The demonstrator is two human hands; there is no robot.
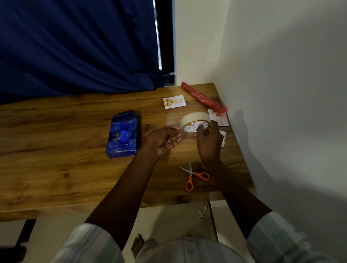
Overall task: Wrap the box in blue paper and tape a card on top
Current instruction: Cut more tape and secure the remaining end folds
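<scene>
The wooden table (69, 157) carries everything I need. The box (123, 134) lies left of my hands, already wrapped in blue paper, flat on the wood with its long axis running away from me and leaning slightly right at the far end; nothing is on top of it yet. The red paper roll (203, 96) sits slantwise in the far right corner, well apart from the box.

My right hand (208, 141) grips the tape roll (195, 123), fingers curled round its near rim, holding it just above the table. My left hand (165, 140) has thumb and fingertips pinched at the roll's left edge; I judge it is drawing out the clear tape end, though the strip itself is only a faint blur.

The scissors (193, 175) lie open-bladed near my right wrist. One card (174, 101) lies beyond the tape; a second card (219, 117) rests under the red roll's end, and another scrap peeks from behind my right hand.

The risks, as I see them: the strip could fold back and stick to itself or my fingers if I pull too long; with both hands busy, reaching for the scissors could let the tape snap back; a crooked card is likely if I place it hastily.
</scene>
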